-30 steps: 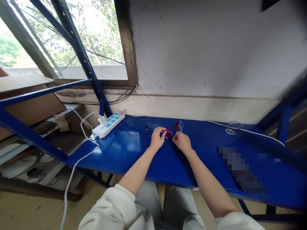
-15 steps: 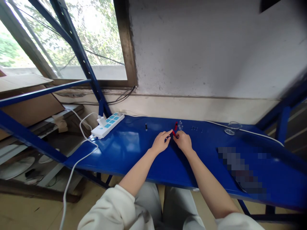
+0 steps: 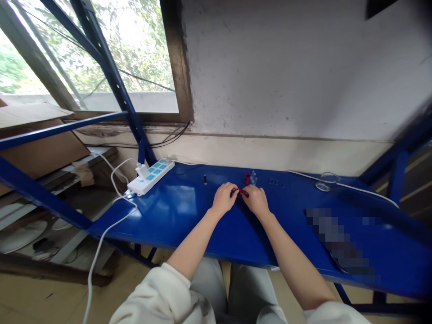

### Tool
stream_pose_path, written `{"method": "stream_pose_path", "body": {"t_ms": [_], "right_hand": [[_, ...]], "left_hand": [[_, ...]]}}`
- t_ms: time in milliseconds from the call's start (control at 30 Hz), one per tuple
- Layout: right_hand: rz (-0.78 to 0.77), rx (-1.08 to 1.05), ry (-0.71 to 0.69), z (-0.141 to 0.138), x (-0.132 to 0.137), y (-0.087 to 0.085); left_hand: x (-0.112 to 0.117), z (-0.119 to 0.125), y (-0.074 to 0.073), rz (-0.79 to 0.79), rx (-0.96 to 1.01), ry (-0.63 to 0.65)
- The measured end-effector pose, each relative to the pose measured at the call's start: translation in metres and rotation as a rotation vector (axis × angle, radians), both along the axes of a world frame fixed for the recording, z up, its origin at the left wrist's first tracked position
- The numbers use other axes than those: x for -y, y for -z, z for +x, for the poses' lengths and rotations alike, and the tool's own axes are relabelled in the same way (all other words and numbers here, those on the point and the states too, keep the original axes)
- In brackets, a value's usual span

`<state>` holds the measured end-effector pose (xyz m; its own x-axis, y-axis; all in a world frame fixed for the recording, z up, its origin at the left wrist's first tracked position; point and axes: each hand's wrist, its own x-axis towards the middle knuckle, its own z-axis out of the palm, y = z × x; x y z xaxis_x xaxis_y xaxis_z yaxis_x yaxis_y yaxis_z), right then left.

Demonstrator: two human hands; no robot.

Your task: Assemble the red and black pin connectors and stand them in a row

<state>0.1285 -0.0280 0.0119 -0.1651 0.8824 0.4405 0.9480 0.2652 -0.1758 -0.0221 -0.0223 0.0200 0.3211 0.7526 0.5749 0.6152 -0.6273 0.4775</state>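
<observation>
A small red piece [image 3: 243,192], too small to name more closely, sits between my hands above the table. The fingers of my left hand [image 3: 223,199] are closed in a pinch at its left end. My right hand [image 3: 257,200] grips it from the other side with thumb and fingers. Just beyond the fingertips, another small red piece [image 3: 247,178] stands on the blue table [image 3: 189,211], beside several small clear pieces [image 3: 253,177]. A short black cylinder [image 3: 205,179] with a pale lower end stands upright, left of the hands.
At the table's left end lies a white power strip [image 3: 151,177] with a plug and cable. Tiny clear bits [image 3: 275,182] lie right of the hands. Farther right are a clear round container [image 3: 324,185] and a blurred-out dark flat object [image 3: 337,238]. A wall [image 3: 270,153] rises behind.
My left fingertips have closed in on the red piece, where the index finger was stretched out before. The red piece has tilted flatter between my hands. Things on the table stay put.
</observation>
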Motion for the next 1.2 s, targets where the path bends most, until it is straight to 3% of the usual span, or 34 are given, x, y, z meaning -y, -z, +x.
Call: {"method": "stream_pose_path", "body": {"t_ms": [133, 233, 333, 433, 500, 633, 1200], "right_hand": [[0.006, -0.063, -0.009, -0.002, 0.000, 0.000], [0.030, -0.194, -0.006, -0.006, 0.001, -0.001], [0.038, -0.278, -0.011, -0.007, 0.001, -0.001], [0.031, -0.300, -0.025, -0.005, 0.000, 0.000], [0.036, -0.313, -0.027, -0.003, -0.001, 0.002], [0.032, -0.328, -0.034, -0.003, -0.003, 0.004], [-0.001, -0.328, -0.016, -0.002, -0.002, 0.005]], "left_hand": [[-0.013, -0.005, -0.016, -0.040, -0.163, -0.011], [-0.030, -0.018, -0.047, 0.000, -0.287, -0.014], [-0.051, -0.036, -0.084, 0.016, -0.353, -0.111], [-0.066, -0.050, -0.104, -0.028, -0.554, -0.158], [-0.071, -0.054, -0.105, -0.058, -0.734, -0.151], [-0.074, -0.059, -0.089, -0.063, -0.936, -0.142], [-0.084, -0.070, -0.071, -0.143, -0.881, -0.145]]}}
